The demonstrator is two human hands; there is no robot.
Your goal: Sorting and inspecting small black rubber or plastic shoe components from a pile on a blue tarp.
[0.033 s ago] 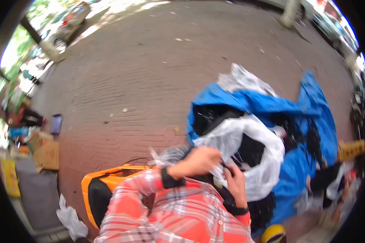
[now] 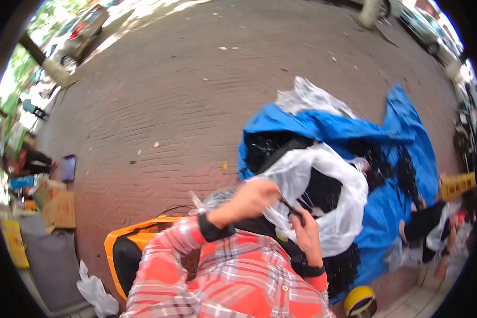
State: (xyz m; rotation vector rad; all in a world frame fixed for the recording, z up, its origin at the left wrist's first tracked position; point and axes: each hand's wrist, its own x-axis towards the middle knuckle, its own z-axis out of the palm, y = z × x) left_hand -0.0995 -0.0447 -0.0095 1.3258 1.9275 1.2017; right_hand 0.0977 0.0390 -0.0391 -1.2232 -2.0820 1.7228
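A thin dark strip-like piece [image 2: 290,206] stretches between my hands; its kind is not clear. My left hand [image 2: 254,199], somewhat blurred, is closed around its far left end. Lower and to the right, my right hand [image 2: 306,236] pinches its other end between thumb and fingers. Just beyond my right hand lies an open white plastic bag [image 2: 354,214], its rim spread in a ring round dark contents [image 2: 324,190]. A big blue plastic sack [image 2: 315,126], holding black shiny pieces [image 2: 265,151], spreads behind and beside the white bag.
An orange and black plastic object [image 2: 111,246] stands at my left, near a crumpled white bag [image 2: 98,291]. Cardboard boxes [image 2: 63,208] are farther left. At the right another person [image 2: 429,230] sits near a yellow crate [image 2: 457,185]; a yellow round object [image 2: 358,299] is below.
My hands have drawn a little apart, the left one up and leftward, and more of the dark piece shows between them. The whole view has shifted slightly.
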